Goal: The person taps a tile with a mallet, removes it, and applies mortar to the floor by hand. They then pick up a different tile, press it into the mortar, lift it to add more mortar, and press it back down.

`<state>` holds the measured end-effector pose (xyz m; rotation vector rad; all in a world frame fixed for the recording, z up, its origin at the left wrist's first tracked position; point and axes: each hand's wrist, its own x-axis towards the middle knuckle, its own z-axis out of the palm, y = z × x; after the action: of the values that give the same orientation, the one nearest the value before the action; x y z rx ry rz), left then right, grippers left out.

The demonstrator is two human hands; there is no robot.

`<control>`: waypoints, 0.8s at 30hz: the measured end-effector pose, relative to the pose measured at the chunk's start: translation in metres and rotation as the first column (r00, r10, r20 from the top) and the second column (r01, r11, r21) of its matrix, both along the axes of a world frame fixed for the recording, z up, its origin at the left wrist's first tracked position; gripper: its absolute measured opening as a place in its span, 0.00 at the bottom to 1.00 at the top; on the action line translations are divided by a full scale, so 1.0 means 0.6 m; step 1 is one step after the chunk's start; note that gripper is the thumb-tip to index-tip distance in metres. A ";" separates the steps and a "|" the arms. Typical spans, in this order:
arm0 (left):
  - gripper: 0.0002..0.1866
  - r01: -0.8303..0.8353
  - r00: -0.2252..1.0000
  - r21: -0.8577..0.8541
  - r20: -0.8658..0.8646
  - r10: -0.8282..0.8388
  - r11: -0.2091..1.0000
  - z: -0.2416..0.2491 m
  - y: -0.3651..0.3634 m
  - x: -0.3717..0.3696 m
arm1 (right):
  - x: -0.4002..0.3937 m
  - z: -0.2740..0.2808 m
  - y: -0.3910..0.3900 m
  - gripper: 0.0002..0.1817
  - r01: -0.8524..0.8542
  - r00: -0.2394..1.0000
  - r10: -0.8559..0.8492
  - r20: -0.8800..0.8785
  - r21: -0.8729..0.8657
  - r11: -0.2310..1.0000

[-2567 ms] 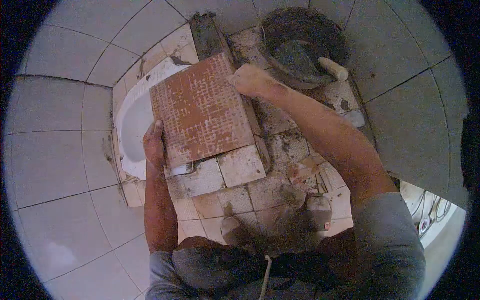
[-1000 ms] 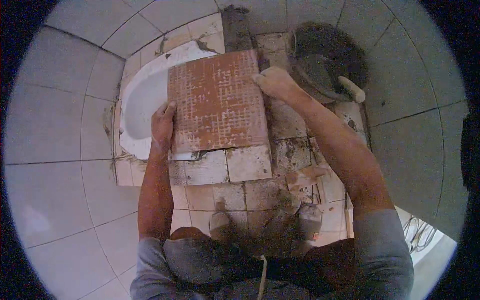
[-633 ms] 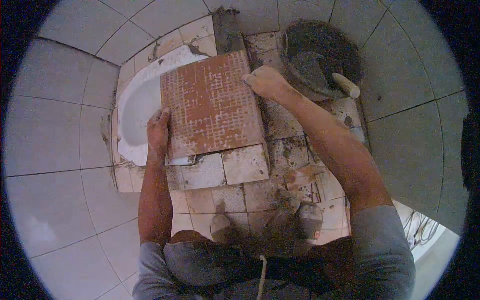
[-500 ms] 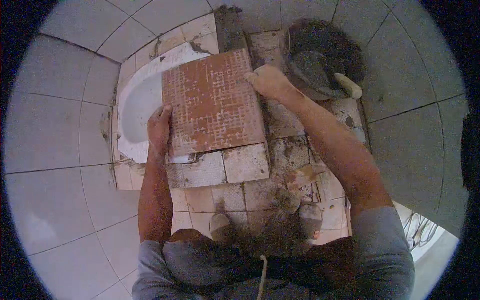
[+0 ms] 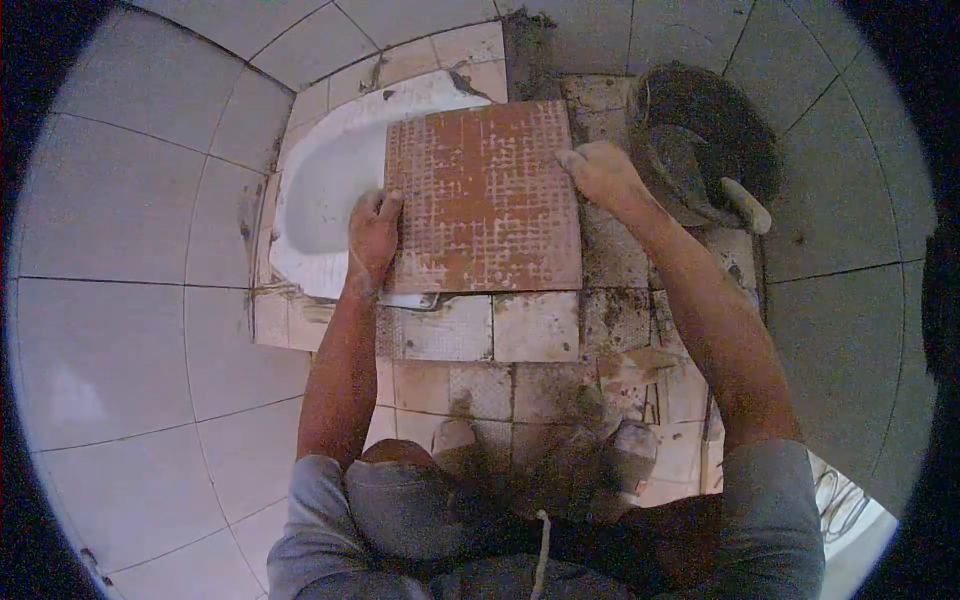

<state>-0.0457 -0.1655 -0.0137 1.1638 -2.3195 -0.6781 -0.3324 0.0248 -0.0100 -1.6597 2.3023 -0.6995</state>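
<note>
A square reddish-brown tile [image 5: 485,200], its ridged face marked with whitish residue, is held between my two hands. My left hand [image 5: 374,232] grips its left edge, with the fingers curled at the rim. My right hand [image 5: 603,174] pinches the upper part of the right edge. The tile covers the right part of a white squat toilet pan [image 5: 325,200] and part of the raised tiled platform [image 5: 535,328]. What lies beneath the tile is hidden.
A dark round bucket [image 5: 665,150] stands at the upper right, with a pale tool handle [image 5: 747,205] at its rim. Tiled walls [image 5: 110,220] rise on both sides. My feet are on the dirty tiled floor [image 5: 482,385], and cables [image 5: 840,505] lie at the lower right.
The whole view has shifted, so the pan, bucket and platform appear further right. The tile looks more level in the view, and both hands keep their grip on its edges.
</note>
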 end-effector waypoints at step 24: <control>0.19 0.060 0.994 -0.078 -0.088 -0.066 0.995 -0.012 0.011 -0.002 | -0.001 0.007 -0.012 0.24 0.039 0.996 -0.050 0.068 0.149 0.988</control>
<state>-0.0471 -0.1590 -0.0209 1.0092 -2.2933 -0.6458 -0.3329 0.0178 -0.0059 -1.4980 2.2871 -0.5726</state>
